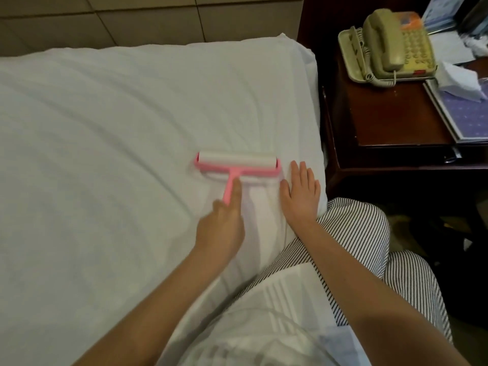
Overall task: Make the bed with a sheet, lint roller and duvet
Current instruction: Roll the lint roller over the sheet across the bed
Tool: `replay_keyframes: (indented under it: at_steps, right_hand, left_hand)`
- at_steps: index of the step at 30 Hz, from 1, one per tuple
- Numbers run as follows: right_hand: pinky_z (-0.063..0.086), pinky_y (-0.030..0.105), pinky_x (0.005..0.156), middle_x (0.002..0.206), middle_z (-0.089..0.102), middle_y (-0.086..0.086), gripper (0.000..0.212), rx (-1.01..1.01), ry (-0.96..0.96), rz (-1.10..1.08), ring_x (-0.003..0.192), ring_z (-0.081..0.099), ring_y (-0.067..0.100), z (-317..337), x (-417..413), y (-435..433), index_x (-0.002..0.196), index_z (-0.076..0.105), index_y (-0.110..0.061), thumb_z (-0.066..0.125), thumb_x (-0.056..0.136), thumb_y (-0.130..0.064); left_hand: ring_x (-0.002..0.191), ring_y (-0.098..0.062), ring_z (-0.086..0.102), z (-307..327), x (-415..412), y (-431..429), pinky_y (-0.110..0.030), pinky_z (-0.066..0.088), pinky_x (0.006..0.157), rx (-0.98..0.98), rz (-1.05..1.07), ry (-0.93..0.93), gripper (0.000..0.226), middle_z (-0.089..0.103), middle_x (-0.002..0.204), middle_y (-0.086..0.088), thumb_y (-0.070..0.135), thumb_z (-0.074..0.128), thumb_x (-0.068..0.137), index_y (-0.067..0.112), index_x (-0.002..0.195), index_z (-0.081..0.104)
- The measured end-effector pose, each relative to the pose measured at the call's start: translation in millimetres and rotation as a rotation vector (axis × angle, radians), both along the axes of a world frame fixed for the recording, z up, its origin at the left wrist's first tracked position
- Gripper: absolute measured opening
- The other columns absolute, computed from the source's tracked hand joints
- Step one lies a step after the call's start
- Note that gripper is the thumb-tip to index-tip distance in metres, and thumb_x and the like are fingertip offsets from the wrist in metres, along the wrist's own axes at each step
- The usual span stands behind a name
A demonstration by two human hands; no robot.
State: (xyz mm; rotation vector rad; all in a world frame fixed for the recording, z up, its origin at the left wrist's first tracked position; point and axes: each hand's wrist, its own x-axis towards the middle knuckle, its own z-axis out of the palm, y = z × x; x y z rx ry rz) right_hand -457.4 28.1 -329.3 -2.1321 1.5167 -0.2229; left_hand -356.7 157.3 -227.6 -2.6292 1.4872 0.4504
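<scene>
Head view, left to right. A white sheet (105,128) is covering the bed below a padded headboard (132,19), and shallow creases are running across it. The pink lint roller (237,165) is lying on the sheet near the bed's right edge. Its drum's long axis is running left to right, and its handle is pointing back toward the person. The left grip (221,228) is holding that handle with curled fingers, one finger lying along it, though blur is hiding the finer detail. The drum is therefore sitting directly ahead of this grip, on the headboard side, so the left is the working hand. The right grip (301,196) is pressing flat on the sheet with straight fingers, holding nothing, just beside the drum's right end; contact between them cannot be told. A stroke toward the headboard is probably coming next, and nothing is standing in that path. The broad unrolled area is lying to the left. Beyond the bed edge, a dark table (390,122) is carrying a telephone (388,46), well apart from the roller.
</scene>
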Motion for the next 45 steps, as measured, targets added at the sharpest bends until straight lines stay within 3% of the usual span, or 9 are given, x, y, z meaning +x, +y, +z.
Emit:
replay_keyframes:
  at_steps: [4,11,18,22,28,33,36,40,45]
  right_hand:
    - [-0.006,0.033,0.116,0.159,0.004,0.002,0.054,0.038,-0.035,-0.014,0.146,0.000,0.017,3.1,-5.5,8.5,0.151,0.008,-0.019,0.027,0.101,-0.027]
    - [-0.001,0.035,0.117,0.159,0.008,0.004,0.053,0.046,-0.063,-0.018,0.146,0.003,0.019,7.3,-9.1,8.4,0.151,0.011,-0.016,0.028,0.101,-0.025]
    - [-0.003,0.033,0.116,0.159,0.007,0.002,0.053,0.051,-0.060,-0.025,0.146,0.002,0.018,4.6,-8.8,6.9,0.151,0.012,-0.018,0.028,0.102,-0.026]
    - [-0.001,0.035,0.116,0.159,0.009,0.005,0.052,0.030,-0.060,-0.020,0.146,0.004,0.020,6.6,-9.5,9.5,0.151,0.013,-0.016,0.028,0.101,-0.024]
    - [0.009,0.037,0.117,0.153,0.027,0.008,0.057,0.031,-0.092,-0.079,0.142,0.020,0.024,3.0,-17.2,7.4,0.146,0.030,-0.011,0.020,0.096,-0.037]
    - [0.031,0.047,0.104,0.131,0.048,0.013,0.071,0.018,-0.122,-0.171,0.124,0.041,0.028,-2.3,-17.2,3.2,0.124,0.047,-0.003,0.010,0.080,-0.044]
    - [0.023,0.045,0.110,0.142,0.040,0.010,0.045,0.021,-0.117,-0.277,0.132,0.033,0.026,-1.1,-13.4,-2.1,0.134,0.042,-0.006,0.033,0.096,-0.030]
    - [0.025,0.043,0.111,0.148,0.034,0.011,0.048,0.139,-0.353,-0.589,0.134,0.034,0.030,1.8,-21.6,-12.1,0.142,0.034,-0.008,0.043,0.097,-0.023]
    - [0.043,0.034,0.090,0.119,0.058,0.016,0.035,0.300,-0.437,-0.694,0.108,0.055,0.031,-1.0,-37.0,-22.2,0.122,0.053,-0.003,0.053,0.093,-0.022]
  left_hand:
    - [0.105,-0.038,0.054,2.1,41.9,-88.6,-0.039,0.041,0.083,-0.155,0.056,0.076,0.067,0.048,0.122,-0.022,0.012,0.036,0.095,0.022,0.150,0.000]
    - [0.105,-0.036,0.054,16.2,36.7,-94.5,-0.035,0.039,0.076,-0.125,0.036,0.114,0.067,0.051,0.121,-0.020,0.010,0.036,0.093,0.019,0.150,0.003]
    - [0.047,-0.018,0.043,9.8,-27.6,24.3,-0.029,0.035,0.050,-0.004,-0.018,-0.099,0.085,0.038,0.080,-0.009,0.009,0.055,0.083,0.016,0.150,0.004]
    - [0.095,-0.035,0.058,-3.8,8.1,-34.7,-0.038,0.043,0.073,-0.029,0.004,0.031,0.070,0.048,0.115,-0.017,0.010,0.034,0.095,0.020,0.150,-0.008]
    - [0.105,-0.036,0.054,12.4,39.3,-115.5,-0.034,0.037,0.074,-0.150,0.061,0.151,0.067,0.048,0.124,-0.020,0.009,0.035,0.093,0.021,0.150,0.001]
    - [0.083,-0.033,0.063,4.3,-6.5,3.7,-0.033,0.043,0.062,-0.010,0.003,0.077,0.081,0.050,0.097,-0.012,0.011,0.049,0.088,0.025,0.150,-0.001]
    - [0.035,-0.021,0.051,5.8,-39.6,59.1,-0.019,0.030,0.032,0.014,-0.079,-0.017,0.099,0.045,0.064,-0.007,0.011,0.082,0.049,0.013,0.139,0.042]
    - [0.091,-0.031,0.061,-1.8,-16.8,15.2,-0.033,0.042,0.067,-0.054,-0.004,0.070,0.074,0.048,0.107,-0.012,0.014,0.038,0.094,0.026,0.149,-0.011]
    - [0.118,-0.032,0.050,33.8,32.7,-52.3,-0.030,0.038,0.093,-0.467,0.326,0.429,0.058,0.054,0.131,-0.013,0.011,0.045,0.091,0.032,0.144,0.033]
